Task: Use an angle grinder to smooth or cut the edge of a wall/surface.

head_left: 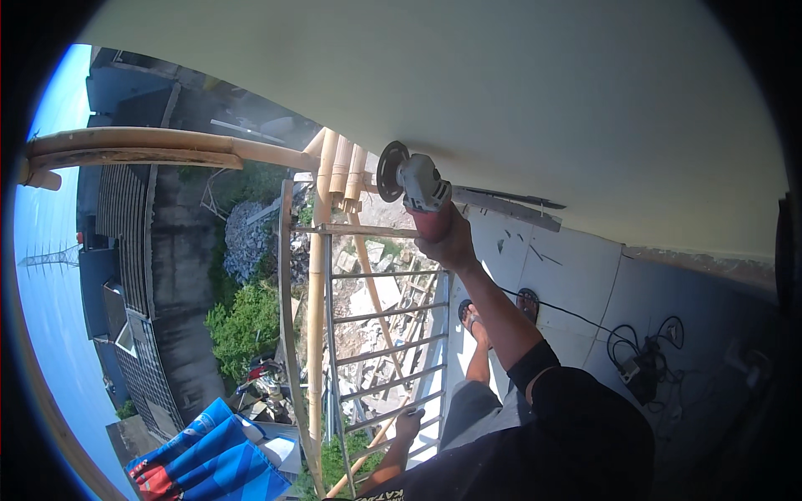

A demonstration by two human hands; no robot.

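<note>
Leftmost, a bamboo pole (138,146) juts out past the edge, with blue cloth (209,455) lower down and a green tree (245,321) just right of it. Next comes the metal railing (389,313); your left hand (408,423) is at its rungs, though you cannot tell whether the fingers close around one. Farther up, the grinder (428,185) sits beside the wall (585,108), its long axis roughly in line with your forearm, its head pointing away from you and slightly left. The disc (390,171) is on the head's left side, face turned left; whether its rim touches the wall is unclear. Your right hand (451,242) is wrapped around the red body, so head and disc stick out beyond your fist. Right of that, your sandals (528,294) are on the pale floor, and a black cable (576,316) runs to a dark tangle of cords (643,376).
</note>
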